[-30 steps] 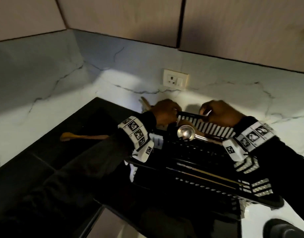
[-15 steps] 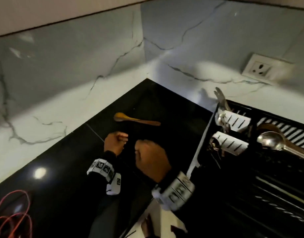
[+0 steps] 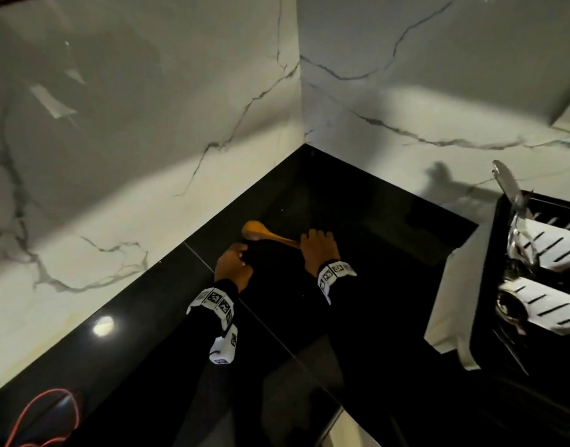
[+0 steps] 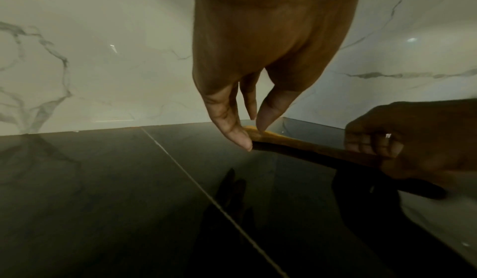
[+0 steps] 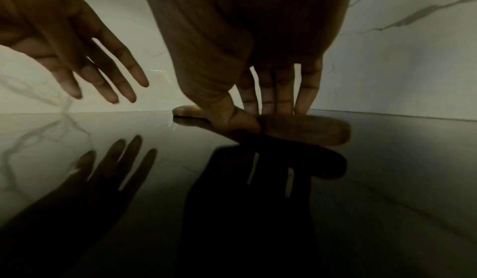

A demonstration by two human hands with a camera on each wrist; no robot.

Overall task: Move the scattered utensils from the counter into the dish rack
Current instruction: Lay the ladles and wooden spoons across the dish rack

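Black glossy counter [image 3: 373,253] is reflecting both hands near the marble corner. Wooden spoon [image 3: 264,234] is lying flat there, left of the dish rack [image 3: 483,317]; it is probably light, stiff and smooth. Right hand [image 3: 319,250] is pinching its handle, thumb against fingers, a good place to hold. Left hand [image 3: 232,269] is hovering beside the bowl, fingers straight, gripping nothing.

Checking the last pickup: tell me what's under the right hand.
Under the right hand lies the wooden spoon handle on the black counter, thumb and fingers pinching it. Its bowl shows; the handle's end is covered.
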